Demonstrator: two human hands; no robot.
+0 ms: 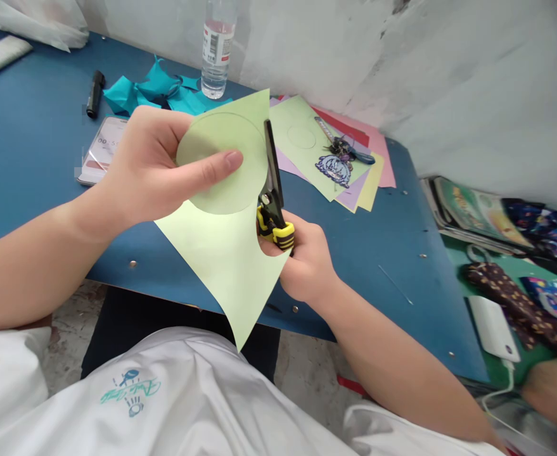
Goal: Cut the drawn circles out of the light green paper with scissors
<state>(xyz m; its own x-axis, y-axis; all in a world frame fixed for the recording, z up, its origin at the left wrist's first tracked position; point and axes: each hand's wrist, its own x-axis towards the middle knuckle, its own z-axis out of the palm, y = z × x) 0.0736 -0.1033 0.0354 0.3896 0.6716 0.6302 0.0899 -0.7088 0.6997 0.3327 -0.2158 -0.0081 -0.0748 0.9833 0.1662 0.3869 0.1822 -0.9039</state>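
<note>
My left hand (159,168) pinches a light green sheet of paper (216,259), its thumb pressed on a circle drawn there. The sheet is partly cut along the circle's lower and right edge, and a corner hangs down toward my lap. In my right hand (307,256) is a pair of scissors (273,190) with black blades and yellow-and-black handles. The blades point upward at the right side of the circle, against the paper. How far the blades are parted is hard to tell. My right fingers are partly hidden behind the handles and paper.
On the blue table (354,253) are a phone (100,152), a black marker (96,94), teal paper scraps (157,88), a water bottle (218,50) and stacked coloured paper (290,126) under a keychain and a cutter. At right, a green surface holds a power bank (492,329) and pouches.
</note>
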